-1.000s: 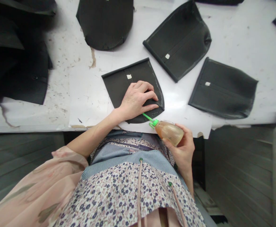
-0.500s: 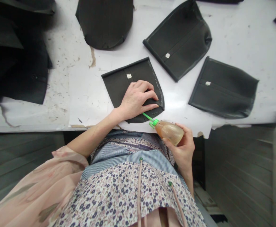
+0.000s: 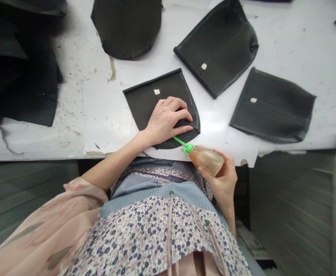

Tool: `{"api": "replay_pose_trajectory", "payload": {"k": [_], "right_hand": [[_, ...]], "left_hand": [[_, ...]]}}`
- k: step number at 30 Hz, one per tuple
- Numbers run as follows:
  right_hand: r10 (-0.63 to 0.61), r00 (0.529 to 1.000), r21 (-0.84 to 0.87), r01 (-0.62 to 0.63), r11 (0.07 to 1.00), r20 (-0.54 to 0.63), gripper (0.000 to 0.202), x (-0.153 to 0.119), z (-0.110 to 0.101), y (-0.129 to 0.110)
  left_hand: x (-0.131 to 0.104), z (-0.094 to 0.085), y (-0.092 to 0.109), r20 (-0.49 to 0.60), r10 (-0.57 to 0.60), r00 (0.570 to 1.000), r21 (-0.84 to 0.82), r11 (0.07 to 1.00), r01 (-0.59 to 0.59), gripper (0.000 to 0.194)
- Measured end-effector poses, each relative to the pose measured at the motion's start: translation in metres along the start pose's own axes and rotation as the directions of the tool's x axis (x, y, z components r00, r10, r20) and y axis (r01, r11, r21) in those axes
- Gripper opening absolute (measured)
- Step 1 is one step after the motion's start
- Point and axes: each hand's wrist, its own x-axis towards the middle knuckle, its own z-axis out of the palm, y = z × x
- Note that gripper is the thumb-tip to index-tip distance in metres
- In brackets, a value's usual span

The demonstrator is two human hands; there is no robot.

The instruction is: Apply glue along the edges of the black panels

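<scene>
My left hand (image 3: 169,117) lies on a black leather-like piece (image 3: 145,103), its fingers spread over the surface. That piece has a folded straight edge, a small pale tag and a whitish line along its curved rim. Wrapped in my right hand (image 3: 224,176) is a squeeze bottle (image 3: 206,159) of amber liquid, likely glue. Its green nozzle (image 3: 181,141) points up and left, with the tip hidden beneath or beside my left thumb at the piece's lower edge.
Two similar black pieces (image 3: 219,50) (image 3: 274,105) lie to the right on the white tabletop (image 3: 294,50). A rounded black piece (image 3: 127,28) is at the back. Black material (image 3: 21,84) is heaped at the left. The table's front edge runs just before my apron (image 3: 162,222).
Almost nothing differs. The view has shifted very slightly; both hands, the bottle and the black piece keep their places.
</scene>
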Motion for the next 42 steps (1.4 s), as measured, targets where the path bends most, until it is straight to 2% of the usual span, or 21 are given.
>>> {"api": "replay_pose_trajectory", "payload": {"k": [25,42], "right_hand": [[-0.042,0.999,0.017,0.041,0.999,0.004,0.064,0.0033,0.0001,0.0019],[-0.027,1.000,0.018,0.027,0.999,0.004,0.063,0.0032,0.0009,-0.0011]], "left_hand": [[0.0020,-0.0009,0.0012,0.009,-0.021,1.000,-0.007,1.000,0.021,0.022],[0.0016,0.0004,0.0006,-0.002,-0.017,1.000,-0.015,1.000,0.017,0.024]]}}
